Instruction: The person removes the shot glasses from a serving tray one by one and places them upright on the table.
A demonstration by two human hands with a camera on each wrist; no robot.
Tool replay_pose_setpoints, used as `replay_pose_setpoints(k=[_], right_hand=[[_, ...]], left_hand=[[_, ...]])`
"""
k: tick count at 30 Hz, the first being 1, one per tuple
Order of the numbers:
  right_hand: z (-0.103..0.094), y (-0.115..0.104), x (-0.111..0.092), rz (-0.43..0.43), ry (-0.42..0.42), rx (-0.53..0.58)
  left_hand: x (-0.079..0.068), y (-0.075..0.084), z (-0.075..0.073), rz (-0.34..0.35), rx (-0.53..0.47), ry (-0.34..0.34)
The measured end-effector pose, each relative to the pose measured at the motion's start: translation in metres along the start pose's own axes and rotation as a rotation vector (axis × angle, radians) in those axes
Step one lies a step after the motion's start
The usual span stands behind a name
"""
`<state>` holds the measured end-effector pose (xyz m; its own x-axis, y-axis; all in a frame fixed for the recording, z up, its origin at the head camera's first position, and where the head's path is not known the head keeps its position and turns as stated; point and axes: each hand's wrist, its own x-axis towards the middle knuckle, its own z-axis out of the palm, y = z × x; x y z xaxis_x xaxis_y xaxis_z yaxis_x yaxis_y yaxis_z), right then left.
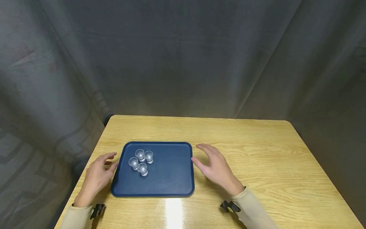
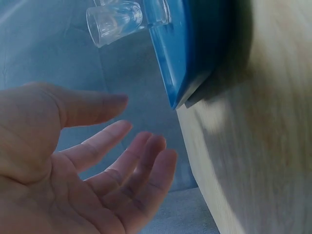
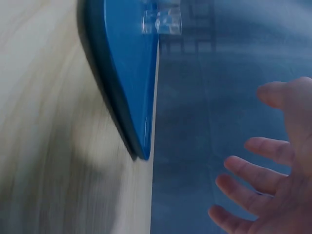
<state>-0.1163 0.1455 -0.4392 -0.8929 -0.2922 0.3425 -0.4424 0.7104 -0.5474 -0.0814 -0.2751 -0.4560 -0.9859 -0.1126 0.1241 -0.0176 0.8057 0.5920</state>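
A blue rectangular tray (image 1: 171, 171) lies on the table. Several small clear shot glasses (image 1: 143, 169) stand upright in a cluster on its left half. At the tray's left edge is my left hand (image 1: 98, 175), its thumb and fingers spread apart with nothing between them. My right hand (image 1: 215, 165) is at the tray's right edge, thumb tip close by the rim and fingers loosely bent. Both wrist views show a gap between the palms and the tray, with a shot glass (image 2: 114, 22) on it. In the right wrist view another glass (image 3: 163, 20) stands near the tray's far side.
The wooden table (image 1: 257, 159) extends well to the right of the tray. Dark grey curtains (image 1: 177, 63) hang behind it and along both sides. Small black devices are strapped at both wrists, below beige sleeves (image 1: 254, 208).
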Motion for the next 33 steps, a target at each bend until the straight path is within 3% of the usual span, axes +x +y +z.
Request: replay_pose_setpoints(k=[6,18,33], right_hand=[[0.016,-0.015,0.005,-0.024,-0.051,0.047],[0.053,-0.043,0.013,-0.094,-0.19,0.138],[0.098,-0.08,0.028,-0.143,-0.319,0.161]], left_hand=[[0.001,0.001,0.004,-0.029,0.004,-0.049],[0.001,0.001,0.01,-0.031,0.041,-0.079],[-0.001,-0.003,0.014,0.023,0.074,-0.036]])
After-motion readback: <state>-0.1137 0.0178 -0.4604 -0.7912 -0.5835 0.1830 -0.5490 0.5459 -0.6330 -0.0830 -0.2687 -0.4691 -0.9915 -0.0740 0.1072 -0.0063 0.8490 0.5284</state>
